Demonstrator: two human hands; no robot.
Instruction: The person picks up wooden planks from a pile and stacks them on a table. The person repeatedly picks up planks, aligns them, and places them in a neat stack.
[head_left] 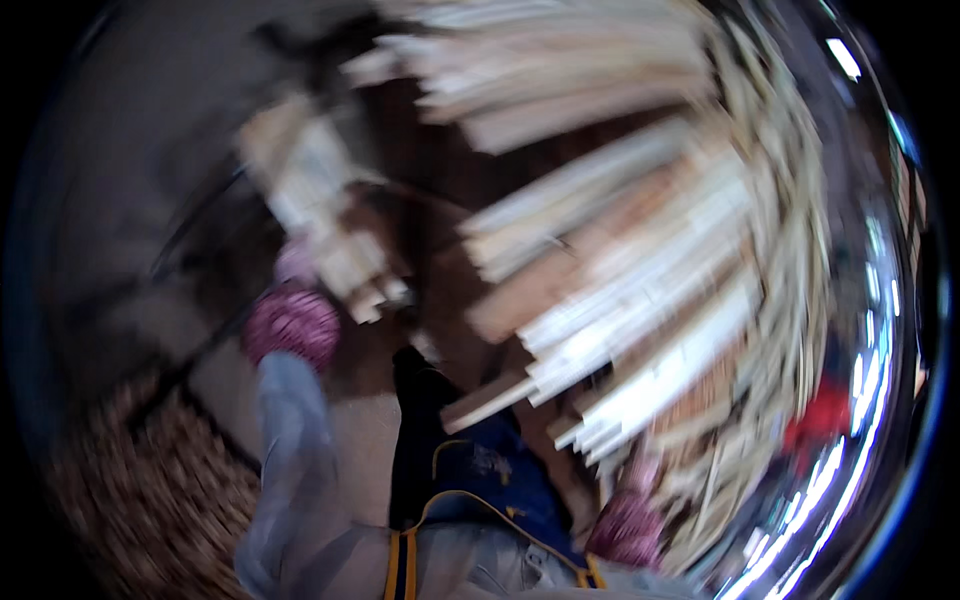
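Motion blur smears much of the picture. My left hand (293,322), in a pink knitted glove, is at the left centre. Its fingers reach up against the edge of a small bundle of pale wooden slats (318,195) and seem closed on it; the fingertips are hidden. My right hand (628,525), gloved in the same pink, is low at the right, beside the near end of a large stack of wooden slats (640,290). Its fingers point up toward the slats, too blurred to show whether they grip any.
The large stack spreads in layers from top centre down the right side. A heap of small brown pieces (150,490) fills the lower left. Shiny, clear-looking sheeting (850,430) borders the right, with a red patch (820,420) near it. My dark blue apron (490,480) shows below.
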